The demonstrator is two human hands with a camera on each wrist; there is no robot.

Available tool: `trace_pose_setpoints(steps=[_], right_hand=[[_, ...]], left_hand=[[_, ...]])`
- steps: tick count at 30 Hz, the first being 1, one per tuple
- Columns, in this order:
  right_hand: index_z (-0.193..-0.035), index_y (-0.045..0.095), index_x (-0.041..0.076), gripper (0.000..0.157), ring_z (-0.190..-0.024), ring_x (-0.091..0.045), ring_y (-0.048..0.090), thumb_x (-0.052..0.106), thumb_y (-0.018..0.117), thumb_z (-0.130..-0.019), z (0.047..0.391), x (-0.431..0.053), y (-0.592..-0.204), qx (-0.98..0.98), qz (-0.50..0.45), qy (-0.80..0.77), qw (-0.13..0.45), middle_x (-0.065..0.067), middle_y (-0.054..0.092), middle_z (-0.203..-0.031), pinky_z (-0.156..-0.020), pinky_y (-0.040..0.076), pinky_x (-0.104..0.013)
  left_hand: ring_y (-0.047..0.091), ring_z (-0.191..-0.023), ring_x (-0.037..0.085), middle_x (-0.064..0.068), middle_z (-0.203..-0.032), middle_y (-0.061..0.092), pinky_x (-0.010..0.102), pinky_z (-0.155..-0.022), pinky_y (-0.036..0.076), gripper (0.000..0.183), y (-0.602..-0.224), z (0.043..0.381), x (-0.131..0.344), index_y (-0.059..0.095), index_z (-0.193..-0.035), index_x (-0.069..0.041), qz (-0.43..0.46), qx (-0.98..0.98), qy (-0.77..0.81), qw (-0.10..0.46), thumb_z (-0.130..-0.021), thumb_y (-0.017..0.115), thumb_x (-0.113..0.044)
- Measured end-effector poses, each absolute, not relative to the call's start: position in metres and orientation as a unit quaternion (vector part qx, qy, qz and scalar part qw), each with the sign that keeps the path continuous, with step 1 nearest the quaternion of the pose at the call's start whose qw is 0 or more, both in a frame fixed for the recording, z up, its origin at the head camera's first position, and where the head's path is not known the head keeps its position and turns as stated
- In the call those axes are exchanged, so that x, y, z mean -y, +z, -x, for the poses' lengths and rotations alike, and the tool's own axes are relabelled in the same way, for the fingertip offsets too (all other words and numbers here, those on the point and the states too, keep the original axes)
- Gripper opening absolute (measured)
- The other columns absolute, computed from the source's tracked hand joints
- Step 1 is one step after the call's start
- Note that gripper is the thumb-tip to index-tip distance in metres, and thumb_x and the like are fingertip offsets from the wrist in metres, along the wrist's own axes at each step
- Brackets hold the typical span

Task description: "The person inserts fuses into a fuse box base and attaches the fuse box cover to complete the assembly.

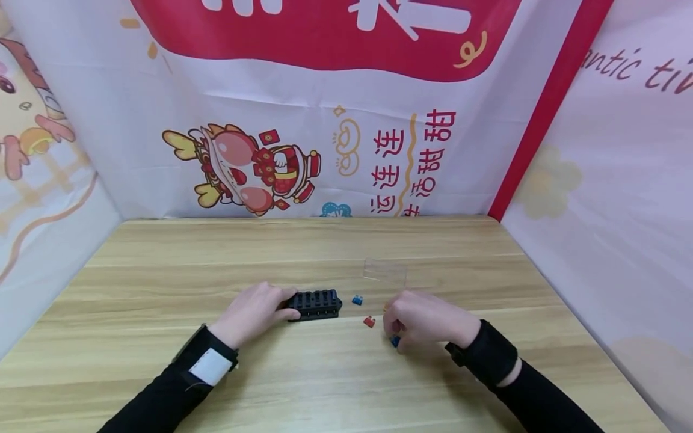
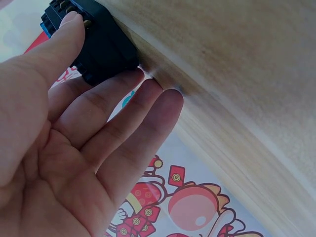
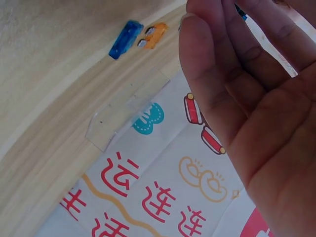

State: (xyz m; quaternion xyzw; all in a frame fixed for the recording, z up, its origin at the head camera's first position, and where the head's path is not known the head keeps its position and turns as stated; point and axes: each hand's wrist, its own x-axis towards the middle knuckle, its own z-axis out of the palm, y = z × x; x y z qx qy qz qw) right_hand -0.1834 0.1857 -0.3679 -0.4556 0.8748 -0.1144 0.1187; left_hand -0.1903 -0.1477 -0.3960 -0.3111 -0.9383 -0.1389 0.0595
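Note:
My left hand (image 1: 257, 313) grips the left end of a black fuse block (image 1: 316, 304) with a row of slots, its thumb on the near side. In the left wrist view the thumb presses against the same fuse block (image 2: 106, 47). My right hand (image 1: 425, 316) has its fingers bent down, pinching a small blue blade fuse (image 1: 396, 341), largely covered by the fingertips. To the left of it lie a red blade fuse (image 1: 369, 322) and another blue blade fuse (image 1: 357, 299). In the right wrist view an orange fuse (image 3: 154, 35) and a blue fuse (image 3: 127, 38) lie beside the fingers.
A clear plastic cover (image 1: 385, 272) lies behind the fuses on the wooden table (image 1: 292, 385). A printed cloth (image 1: 243, 96) hangs along the table's back edge, with more cloth at both sides.

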Motion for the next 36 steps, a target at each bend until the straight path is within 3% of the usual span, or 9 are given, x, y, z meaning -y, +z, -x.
trace_pose_setpoints(steps=[18, 24, 36], right_hand=[[-0.077, 0.066, 0.02, 0.022, -0.07, -0.005, 0.049, 0.006, 0.081, -0.068, 0.1841, -0.1836, -0.3729, -0.874, 0.457, -0.107, 0.125, 0.007, 0.055, -0.076, -0.06, 0.04, -0.019], [-0.075, 0.066, 0.019, 0.023, -0.071, -0.006, 0.052, 0.005, 0.082, -0.067, 0.1835, -0.1832, -0.3718, -0.871, 0.464, -0.101, 0.124, 0.009, 0.055, -0.076, -0.062, 0.04, -0.018], [-0.081, 0.073, 0.02, 0.018, -0.077, -0.001, 0.052, 0.007, 0.082, -0.07, 0.1818, -0.1829, -0.3727, -0.871, 0.463, -0.103, 0.124, 0.014, 0.056, -0.082, -0.066, 0.04, -0.015]], left_hand=[[0.042, -0.057, 0.006, -0.009, -0.071, 0.053, 0.024, -0.053, 0.034, 0.027, -0.3954, 0.1909, 0.1485, 0.066, -0.101, -0.013, 0.311, 0.938, -0.136, 0.063, -0.084, 0.071, -0.034], [0.041, -0.057, 0.006, -0.009, -0.068, 0.049, 0.024, -0.053, 0.033, 0.02, -0.3969, 0.1912, 0.1473, 0.062, -0.091, -0.016, 0.316, 0.937, -0.139, 0.06, -0.085, 0.07, -0.033], [0.04, -0.055, 0.005, -0.01, -0.065, 0.046, 0.023, -0.051, 0.032, 0.019, -0.3979, 0.1912, 0.1472, 0.06, -0.088, -0.018, 0.308, 0.939, -0.139, 0.059, -0.085, 0.07, -0.033]])
